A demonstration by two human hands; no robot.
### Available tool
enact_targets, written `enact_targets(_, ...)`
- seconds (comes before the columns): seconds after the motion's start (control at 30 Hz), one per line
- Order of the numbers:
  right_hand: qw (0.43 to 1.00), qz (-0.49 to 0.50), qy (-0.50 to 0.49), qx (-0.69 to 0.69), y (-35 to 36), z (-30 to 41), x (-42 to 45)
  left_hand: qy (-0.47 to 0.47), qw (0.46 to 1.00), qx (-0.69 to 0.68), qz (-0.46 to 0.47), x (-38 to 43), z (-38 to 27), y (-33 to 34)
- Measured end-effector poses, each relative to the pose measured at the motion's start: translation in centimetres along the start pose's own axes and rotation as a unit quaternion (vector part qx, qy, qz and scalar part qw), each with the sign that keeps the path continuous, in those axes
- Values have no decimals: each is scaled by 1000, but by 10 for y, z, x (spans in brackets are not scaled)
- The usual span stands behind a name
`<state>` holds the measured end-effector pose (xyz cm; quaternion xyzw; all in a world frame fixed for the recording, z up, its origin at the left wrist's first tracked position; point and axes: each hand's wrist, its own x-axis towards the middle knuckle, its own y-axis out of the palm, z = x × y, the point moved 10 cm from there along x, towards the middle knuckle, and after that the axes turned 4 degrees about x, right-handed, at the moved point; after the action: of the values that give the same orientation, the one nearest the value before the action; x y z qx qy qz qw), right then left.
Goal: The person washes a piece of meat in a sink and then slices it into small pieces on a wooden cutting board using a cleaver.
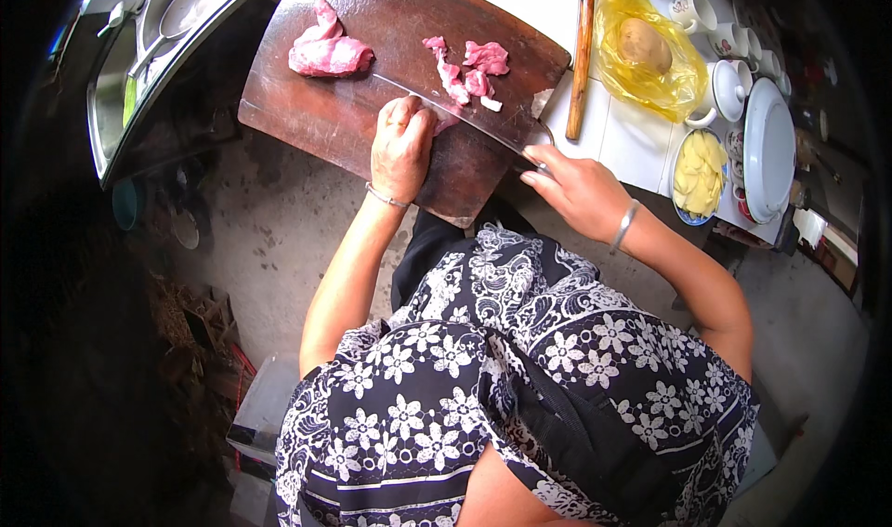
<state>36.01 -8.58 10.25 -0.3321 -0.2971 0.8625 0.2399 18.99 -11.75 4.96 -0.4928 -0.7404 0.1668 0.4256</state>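
In the head view, my right hand [582, 192] grips the handle of a kitchen knife [463, 118]. Its blade, seen nearly edge-on, points up and left across a dark wooden cutting board [293, 105]. My left hand [403, 140], fingers curled, presses on a piece of raw meat [444, 123] beside the blade; most of that piece is hidden under the fingers and knife. Beyond the blade lie several cut strips of meat [481, 60]. A larger chunk of raw meat [331, 54] rests at the board's left, near the knife tip.
Right of the board, a wooden rod [582, 60] lies on the white tiled counter [631, 133]. A yellow plastic bag [613, 88] holds a potato [644, 44]. Farther right are a bowl of sliced potato [699, 175], mugs [693, 13] and an enamel lid [769, 150]. A metal sink [104, 123] stands left.
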Motion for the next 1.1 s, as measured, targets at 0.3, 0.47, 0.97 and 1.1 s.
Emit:
enact_targets(0.3,989,11,115,89,-30,-19,-33,-99,989,-104,23,-3,26,3)
enact_targets(0.47,991,-6,91,96,-28,-18,1,-99,995,-22,-19,23,21,-12)
enact_targets(0.97,998,49,43,23,-2,-7,45,-4,993,-18,114,18,2,42)
enact_targets(1.1,998,53,34,31,1,-11,54,-1,994,-18,110,21,1,36)
